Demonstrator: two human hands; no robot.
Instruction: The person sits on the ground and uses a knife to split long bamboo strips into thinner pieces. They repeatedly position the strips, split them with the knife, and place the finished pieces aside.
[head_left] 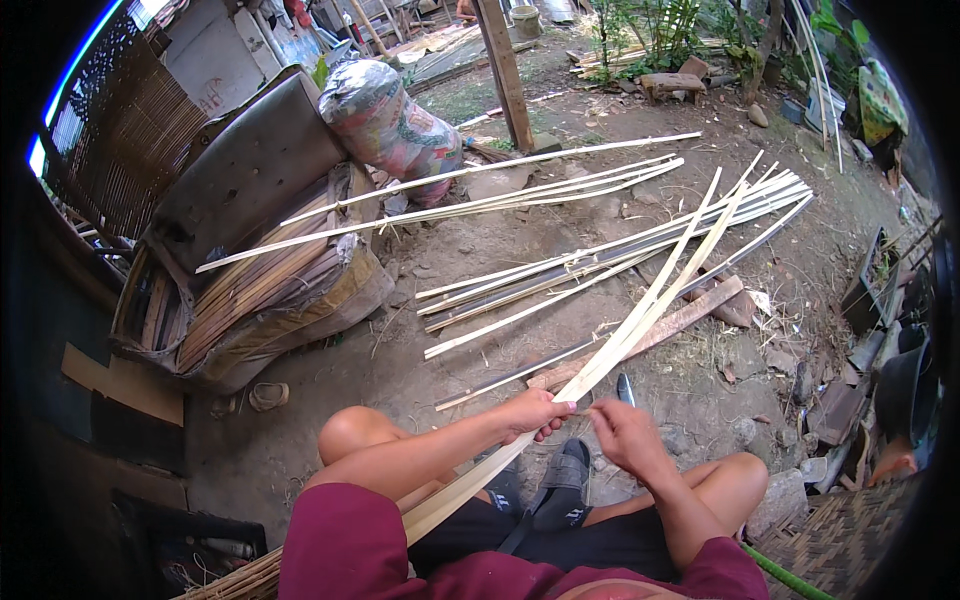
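My left hand point(540, 412) is wrapped round a bundle of pale split bamboo strips point(640, 335). The strips run from behind my left arm at the lower left, across my lap, and fan out slightly toward the far right. Just right of the grip, my right hand point(628, 437) is closed, its thumb and fingers pinched beside the bundle. Whatever it pinches is too small to make out. A knife blade point(625, 388) shows on the ground beyond my right hand; its handle is hidden. Beneath the bundle lies a flat wooden board point(690, 318).
More bamboo strips point(560, 272) lie on the dirt ahead, and others point(500, 197) reach across a worn sofa point(300, 310) at the left. Behind stands a stuffed sack point(390, 125) near a wooden post point(503, 75). Stones and a black bucket point(905, 385) are at the right.
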